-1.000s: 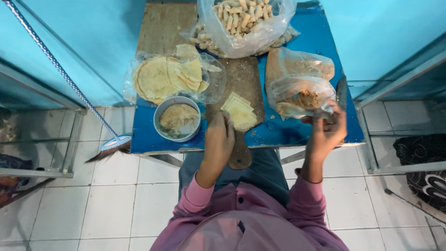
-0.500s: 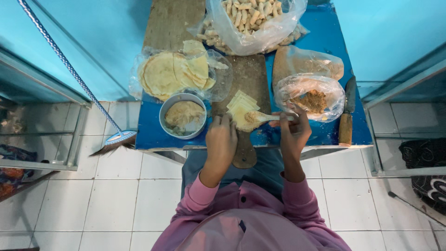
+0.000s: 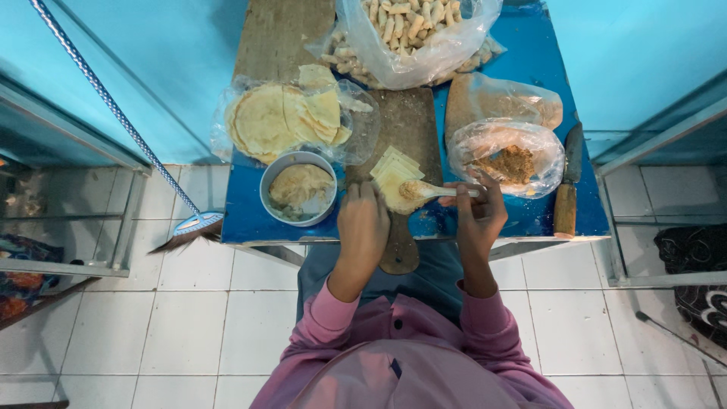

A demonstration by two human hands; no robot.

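Note:
My right hand (image 3: 478,216) holds a pale spoon (image 3: 429,189) heaped with brown filling over a stack of square yellow wrappers (image 3: 392,176) on a wooden cutting board (image 3: 400,129). My left hand (image 3: 363,225) rests fingers-down on the board's near edge, just left of the wrappers, holding nothing I can see. A clear bag of brown filling (image 3: 509,157) lies to the right of the spoon. A grey bowl of pale paste (image 3: 298,187) sits left of my left hand.
Round flat wrappers in clear plastic (image 3: 280,120) lie at the left of the blue table (image 3: 242,216). A bag of rolled snacks (image 3: 413,30) is at the back. A wooden-handled knife (image 3: 568,185) lies at the right edge. A broom (image 3: 182,227) leans at left.
My right hand left the filling bag and brought the loaded spoon leftward over the square wrappers. My left hand stayed on the board beside them.

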